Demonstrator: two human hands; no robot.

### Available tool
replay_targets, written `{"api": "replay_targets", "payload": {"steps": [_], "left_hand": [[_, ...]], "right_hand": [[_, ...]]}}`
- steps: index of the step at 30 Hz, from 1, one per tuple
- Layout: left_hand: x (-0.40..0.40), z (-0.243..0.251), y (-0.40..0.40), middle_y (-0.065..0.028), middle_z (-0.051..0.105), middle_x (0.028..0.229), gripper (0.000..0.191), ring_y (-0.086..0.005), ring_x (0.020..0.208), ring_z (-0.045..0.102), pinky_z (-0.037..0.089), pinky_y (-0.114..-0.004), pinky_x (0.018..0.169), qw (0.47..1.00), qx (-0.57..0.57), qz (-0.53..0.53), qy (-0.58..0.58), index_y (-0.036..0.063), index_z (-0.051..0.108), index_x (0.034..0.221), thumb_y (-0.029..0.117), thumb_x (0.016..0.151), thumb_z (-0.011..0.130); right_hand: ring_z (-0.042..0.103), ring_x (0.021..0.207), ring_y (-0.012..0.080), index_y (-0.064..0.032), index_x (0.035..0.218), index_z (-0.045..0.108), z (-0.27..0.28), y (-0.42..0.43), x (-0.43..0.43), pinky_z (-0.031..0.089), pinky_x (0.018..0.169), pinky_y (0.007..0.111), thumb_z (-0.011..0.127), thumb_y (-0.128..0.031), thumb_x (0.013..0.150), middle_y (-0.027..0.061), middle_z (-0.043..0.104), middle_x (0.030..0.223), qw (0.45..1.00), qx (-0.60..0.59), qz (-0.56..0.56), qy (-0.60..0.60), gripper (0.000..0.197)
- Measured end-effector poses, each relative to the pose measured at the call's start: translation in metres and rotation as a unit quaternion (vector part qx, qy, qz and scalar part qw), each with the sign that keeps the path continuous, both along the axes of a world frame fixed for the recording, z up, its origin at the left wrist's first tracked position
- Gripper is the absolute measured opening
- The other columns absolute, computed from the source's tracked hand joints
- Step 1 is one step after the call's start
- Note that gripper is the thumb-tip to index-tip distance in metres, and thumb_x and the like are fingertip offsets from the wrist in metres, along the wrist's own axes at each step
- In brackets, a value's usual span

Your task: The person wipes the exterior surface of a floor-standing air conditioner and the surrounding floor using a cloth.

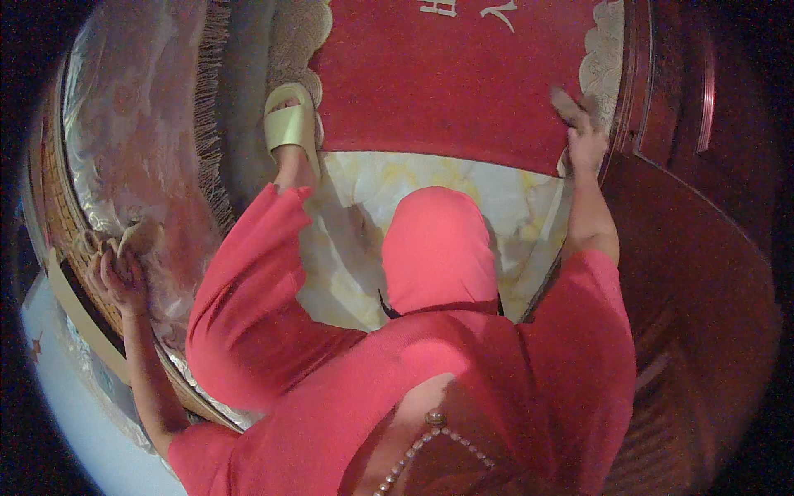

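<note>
At the far left, my left hand [118,276] has its fingers curled at the rim of a surface with a glossy clear cover [167,248] over patterned cloth. A small beige thing [139,239] lies at its fingertips; whether the hand grips it, I cannot tell. My right hand [587,142] is at the upper right, above the scalloped beige border [602,74] of a red mat [446,87]. It is blurred. A greyish-brown oblong thing [566,106] shows at its fingers, too blurred to name or to tell whether it is held.
My foot in a pale green slipper [290,124] stands beside the mat's left border. Marble-patterned floor [428,170] shows before my knee. Dark reddish-brown furniture [682,204] is close on the right. A dark fringe [214,124] hangs along the covered surface at left.
</note>
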State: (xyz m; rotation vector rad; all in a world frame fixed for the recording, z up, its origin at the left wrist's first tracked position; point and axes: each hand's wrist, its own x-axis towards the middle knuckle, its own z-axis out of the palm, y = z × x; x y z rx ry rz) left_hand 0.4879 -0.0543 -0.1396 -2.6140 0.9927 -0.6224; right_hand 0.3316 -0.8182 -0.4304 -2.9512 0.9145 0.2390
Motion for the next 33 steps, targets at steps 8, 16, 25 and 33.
{"api": "replay_targets", "payload": {"steps": [8,16,25,33], "left_hand": [[0.000,-0.006,-0.002,-0.0139,0.055,0.103,0.038,-0.0316,0.096,0.051,0.040,-0.044,0.081,1.000,-0.013,0.003,0.017,0.0037,0.049,0.107,0.014,0.075,0.068],[0.000,-0.009,-0.006,-0.0159,0.053,0.104,0.038,-0.0335,0.097,0.050,0.040,-0.046,0.084,1.000,0.012,0.017,0.005,0.0031,0.049,0.107,0.014,0.076,0.068],[-0.003,0.000,-0.004,-0.0165,0.054,0.101,0.035,-0.0344,0.093,0.051,0.041,-0.047,0.081,1.000,-0.013,0.011,0.001,0.0020,0.051,0.105,0.014,0.077,0.067],[0.052,-0.016,-0.175,-0.0139,0.056,0.095,0.032,-0.0320,0.091,0.052,0.042,-0.039,0.079,0.957,-0.116,0.089,0.250,0.0017,0.057,0.098,0.010,0.068,0.067]], "right_hand": [[0.036,0.110,0.0458,-0.0166,0.118,0.053,-0.054,0.092,0.052,0.041,0.085,0.055,0.056,-0.038,0.076,0.0260,0.034,0.122,0.964,-0.065,-0.256,0.024,0.047],[0.034,0.112,0.0376,-0.0249,0.116,0.051,-0.015,0.262,0.130,0.039,0.085,0.053,0.067,-0.027,0.070,0.0131,0.037,0.122,0.984,0.174,0.035,-0.031,0.048],[0.038,0.117,0.0381,-0.0253,0.123,0.051,-0.020,0.093,-0.028,0.034,0.097,0.046,0.072,-0.018,0.065,0.0193,0.036,0.130,0.994,0.095,0.024,-0.053,0.062],[0.021,0.125,0.0494,-0.0332,0.132,0.038,-0.069,0.020,-0.011,0.024,0.100,0.057,0.050,-0.048,0.078,0.0276,0.019,0.139,0.848,0.059,-0.526,0.036,0.058]]}}
